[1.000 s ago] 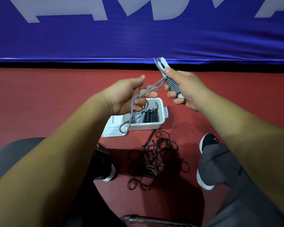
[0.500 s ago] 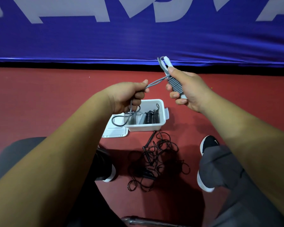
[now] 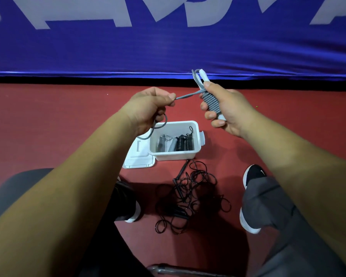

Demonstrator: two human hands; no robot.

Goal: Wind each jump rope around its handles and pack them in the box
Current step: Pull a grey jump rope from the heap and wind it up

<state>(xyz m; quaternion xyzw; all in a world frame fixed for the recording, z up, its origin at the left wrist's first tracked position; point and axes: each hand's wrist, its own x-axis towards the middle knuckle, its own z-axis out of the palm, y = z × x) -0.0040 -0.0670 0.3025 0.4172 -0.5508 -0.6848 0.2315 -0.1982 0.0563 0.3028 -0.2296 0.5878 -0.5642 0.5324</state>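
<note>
A wide blue fabric banner with large pale letters point(image 3: 168, 47) fills the top of the view, its lower edge meeting a dull red floor point(image 3: 48, 126). The person's two bare forearms reach forward over the floor, with grey trouser legs below them and a black shoe with a white sole on each foot: the right shoe point(image 3: 252, 173) stands clear on the red surface, while the left shoe point(image 3: 131, 214) is partly hidden under the left arm.

Between the feet lies a loose, tangled black jump rope point(image 3: 190, 196), its thin cord in many loops and one slim black handle pointing towards the box. Just beyond it sits a white rectangular plastic box point(image 3: 174, 155), open, with a flat white plastic lid point(image 3: 137, 160) on the floor, touching its left side.

The right hand point(image 3: 230, 110) is raised above the box and curls around the white handles of a grey jump rope point(image 3: 211, 101), whose cord is wound in tight turns about them; the thumb presses on top of the coil. A short stretch of cord runs taut to the left hand point(image 3: 148, 108), which pinches it between thumb and fingers, and the free end hangs in a loop below that hand, over the lid.

Inside the box lie wound black jump ropes point(image 3: 185, 143) at the right and a wound grey jump rope point(image 3: 173, 144) beside them.
</note>
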